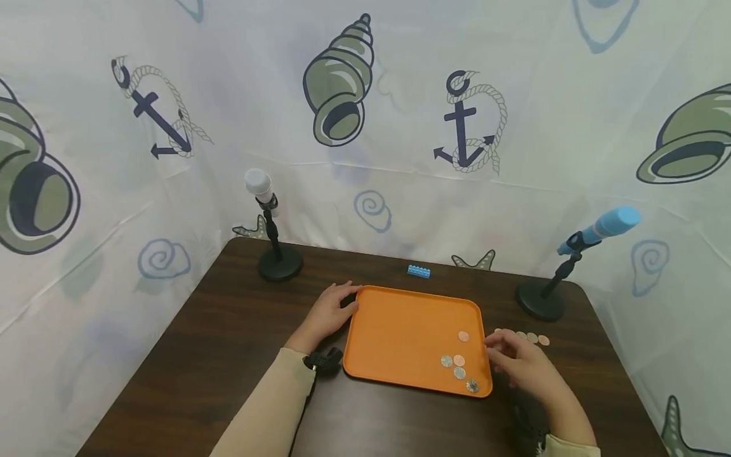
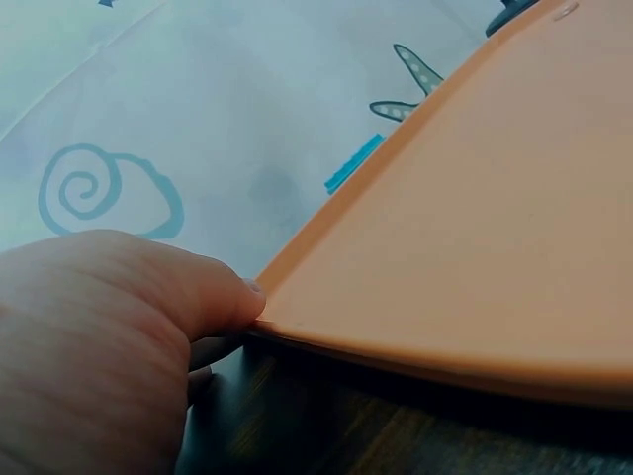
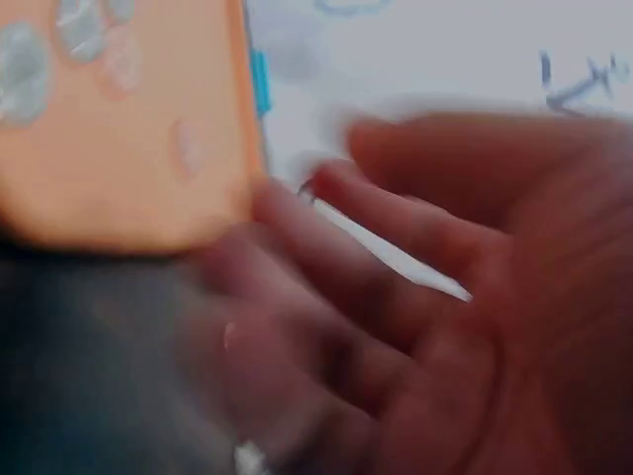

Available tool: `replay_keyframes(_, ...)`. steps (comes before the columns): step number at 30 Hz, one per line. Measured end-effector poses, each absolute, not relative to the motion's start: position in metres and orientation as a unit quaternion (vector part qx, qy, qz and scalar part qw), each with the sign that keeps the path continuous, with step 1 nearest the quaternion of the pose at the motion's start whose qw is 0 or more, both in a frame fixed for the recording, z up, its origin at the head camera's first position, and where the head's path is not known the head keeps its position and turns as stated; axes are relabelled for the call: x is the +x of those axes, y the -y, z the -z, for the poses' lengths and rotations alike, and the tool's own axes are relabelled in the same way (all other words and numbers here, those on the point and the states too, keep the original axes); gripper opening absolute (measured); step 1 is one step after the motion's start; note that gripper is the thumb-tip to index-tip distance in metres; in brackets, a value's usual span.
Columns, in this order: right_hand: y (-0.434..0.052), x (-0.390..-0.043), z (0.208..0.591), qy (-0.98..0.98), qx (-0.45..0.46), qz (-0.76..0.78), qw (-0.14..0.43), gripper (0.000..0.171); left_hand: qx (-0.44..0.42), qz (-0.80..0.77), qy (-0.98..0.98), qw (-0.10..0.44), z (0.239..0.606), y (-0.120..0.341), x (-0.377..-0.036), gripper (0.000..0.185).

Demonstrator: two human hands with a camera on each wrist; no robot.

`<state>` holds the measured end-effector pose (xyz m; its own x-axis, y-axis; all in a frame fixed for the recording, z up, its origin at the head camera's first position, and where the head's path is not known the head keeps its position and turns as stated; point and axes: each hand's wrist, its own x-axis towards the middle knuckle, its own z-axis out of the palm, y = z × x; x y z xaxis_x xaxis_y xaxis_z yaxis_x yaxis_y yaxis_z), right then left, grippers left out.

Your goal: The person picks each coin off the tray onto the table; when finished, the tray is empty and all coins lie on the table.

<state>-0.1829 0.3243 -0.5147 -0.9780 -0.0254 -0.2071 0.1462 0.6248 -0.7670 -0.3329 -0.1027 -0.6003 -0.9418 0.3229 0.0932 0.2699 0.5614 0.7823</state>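
Note:
An orange tray (image 1: 411, 330) lies on the dark wooden table. My left hand (image 1: 328, 315) holds its far left corner; in the left wrist view the thumb is on the rim and other fingers show below it. Several coins (image 1: 447, 361), silver and copper-coloured, lie in the right part of the tray. Beside the tray's right edge is my right hand (image 1: 522, 368), its fingers loosely bent, with nothing seen between them; it is blurred in the right wrist view. A row of coins (image 1: 532, 337) on the table runs out from behind this hand, which hides part of it.
A blue toy brick (image 1: 419, 271) sits behind the tray. At the back left a white microphone (image 1: 259, 184) stands upright on a black stand (image 1: 280, 263). A blue microphone (image 1: 605, 227) tilts on another stand (image 1: 539, 301) at the back right. A printed cloth (image 1: 400, 139) hangs behind the table.

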Motion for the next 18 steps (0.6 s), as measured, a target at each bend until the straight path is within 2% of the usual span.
replay_keyframes(2,-0.311,-0.193,0.509,-0.909,-0.024,0.397,0.125,0.022,0.167,-0.432,-0.886,0.029,0.6,0.103,-0.334,0.048)
replay_keyframes(4,-0.301,-0.204,0.508,-0.926,-0.052,0.352,0.13,0.023,0.168,-0.425,-0.889,0.03,0.601,0.104,-0.334,0.048)
replay_keyframes(10,-0.289,-0.233,0.518,-0.959,-0.045,0.257,0.111,0.045,0.168,-0.427,-0.888,0.032,0.601,0.105,-0.332,0.048)
replay_keyframes(13,-0.286,-0.24,0.525,-0.961,-0.042,0.251,0.109,0.038,0.171,-0.433,-0.885,0.03,0.599,0.106,-0.332,0.047)
replay_keyframes(18,-0.282,-0.243,0.532,-0.962,-0.024,0.256,0.097,0.017,0.177,-0.44,-0.88,0.027,0.597,0.106,-0.332,0.047)
